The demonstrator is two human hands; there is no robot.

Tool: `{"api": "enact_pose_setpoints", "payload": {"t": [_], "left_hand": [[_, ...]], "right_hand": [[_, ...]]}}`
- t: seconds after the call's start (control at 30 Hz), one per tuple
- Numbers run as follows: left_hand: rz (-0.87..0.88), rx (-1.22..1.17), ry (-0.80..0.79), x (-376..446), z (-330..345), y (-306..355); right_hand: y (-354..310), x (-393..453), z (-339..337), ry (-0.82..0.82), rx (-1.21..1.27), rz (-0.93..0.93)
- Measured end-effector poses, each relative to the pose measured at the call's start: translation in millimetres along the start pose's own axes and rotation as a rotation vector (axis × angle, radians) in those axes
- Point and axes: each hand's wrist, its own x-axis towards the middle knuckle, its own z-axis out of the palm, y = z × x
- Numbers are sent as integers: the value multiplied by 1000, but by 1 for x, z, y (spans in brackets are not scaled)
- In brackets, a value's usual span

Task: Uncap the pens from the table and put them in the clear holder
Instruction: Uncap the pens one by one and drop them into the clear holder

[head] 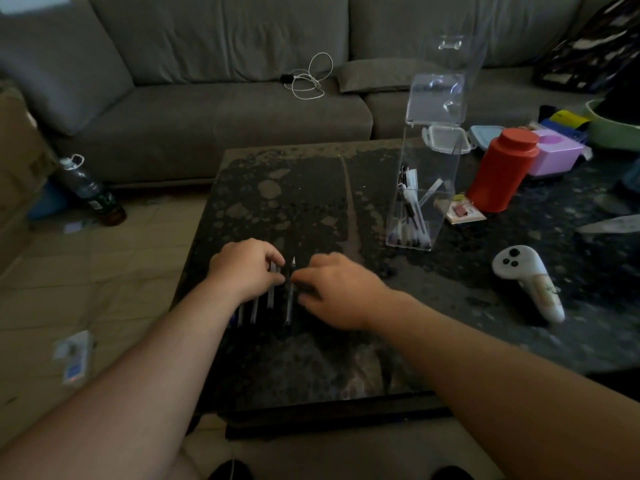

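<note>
Roughly four pens (270,299) lie under two hands.

hands: we rest left hand (247,268) and right hand (337,289) on a row of pens (270,301) | table (311,188): dark, mottled | clear holder (420,202): upright, right of hands, pens inside

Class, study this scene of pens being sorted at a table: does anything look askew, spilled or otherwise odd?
Nothing is spilled. The clear holder looks tilted, its hinged lid flipped up. A white cable lies tangled on the sofa, and a bottle leans on the floor beside it.
</note>
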Motion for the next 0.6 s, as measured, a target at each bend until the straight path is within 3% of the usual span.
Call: {"api": "enact_pose_setpoints", "payload": {"t": [0.17, 0.4, 0.5, 0.6], "left_hand": [[-27, 26, 4, 2, 8, 1], [55, 63, 74, 3, 13, 8], [-8, 99, 140, 5, 10, 12], [-101, 144, 64, 7, 7, 11]], "right_hand": [[-6, -3, 14, -170, -48, 8], [0, -2, 2, -30, -29, 264], [8, -6, -5, -58, 56, 363], [16, -7, -11, -97, 98, 427]]}}
